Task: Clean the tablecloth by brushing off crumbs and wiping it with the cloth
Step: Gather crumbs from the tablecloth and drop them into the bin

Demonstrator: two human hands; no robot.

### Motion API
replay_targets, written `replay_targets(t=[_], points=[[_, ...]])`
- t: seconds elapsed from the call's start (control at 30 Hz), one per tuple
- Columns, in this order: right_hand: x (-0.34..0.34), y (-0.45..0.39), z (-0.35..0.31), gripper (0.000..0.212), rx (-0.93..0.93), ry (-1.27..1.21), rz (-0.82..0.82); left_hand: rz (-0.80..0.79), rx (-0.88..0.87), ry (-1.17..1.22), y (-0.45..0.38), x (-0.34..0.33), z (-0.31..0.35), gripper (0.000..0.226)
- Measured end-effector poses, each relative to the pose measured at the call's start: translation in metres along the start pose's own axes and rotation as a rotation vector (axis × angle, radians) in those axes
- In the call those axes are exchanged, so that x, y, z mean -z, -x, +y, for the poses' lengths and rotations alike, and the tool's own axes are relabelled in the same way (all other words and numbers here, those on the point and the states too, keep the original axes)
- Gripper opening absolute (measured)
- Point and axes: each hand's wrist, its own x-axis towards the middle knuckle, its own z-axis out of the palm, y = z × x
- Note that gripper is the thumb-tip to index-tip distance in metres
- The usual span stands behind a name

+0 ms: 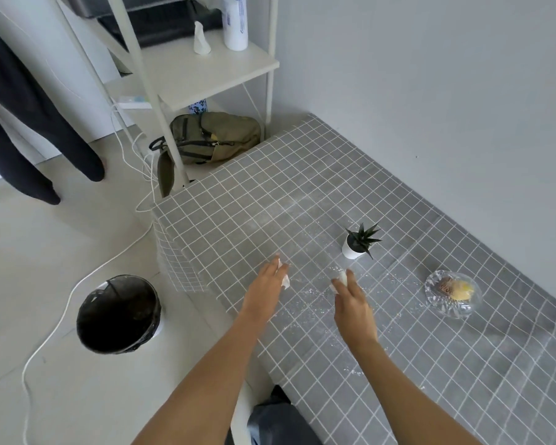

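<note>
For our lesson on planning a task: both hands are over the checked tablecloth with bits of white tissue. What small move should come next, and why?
Probably sweep the right hand, with its white tissue, leftward through the crumbs toward the left hand, gathering them near the tablecloth edge above the bin. The crumbs lie scattered between and around both hands, and the potted plant stands clear of that path.

Both forearms were bare, no sleeves in view; blue denim trousers showed near the bottom edge.
</note>
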Motion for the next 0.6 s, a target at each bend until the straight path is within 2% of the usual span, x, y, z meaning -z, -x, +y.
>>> replay_targets(t=[0.1,0.27,0.43,0.5,0.6], points=[[-0.003,-0.015,-0.029,0.038,0.033,-0.004,-0.006,-0.009,0.045,0.009,0.007,0.019,-0.026,0.060],[-0.022,-0.041,-0.102,0.038,0.103,-0.024,-0.006,0.066,0.096,0.020,0.026,0.064,-0.093,0.057],[-0.061,-0.059,-0.211,0.042,0.146,-0.051,-0.039,0.090,0.163,-0.010,0.061,0.109,-0.191,0.055],[-0.087,-0.061,-0.260,0.044,0.185,-0.073,-0.071,0.160,0.149,-0.081,0.078,0.127,-0.239,0.061],[-0.126,-0.062,-0.330,0.048,0.254,-0.094,-0.127,0.116,0.172,-0.186,0.105,0.154,-0.305,0.072]])
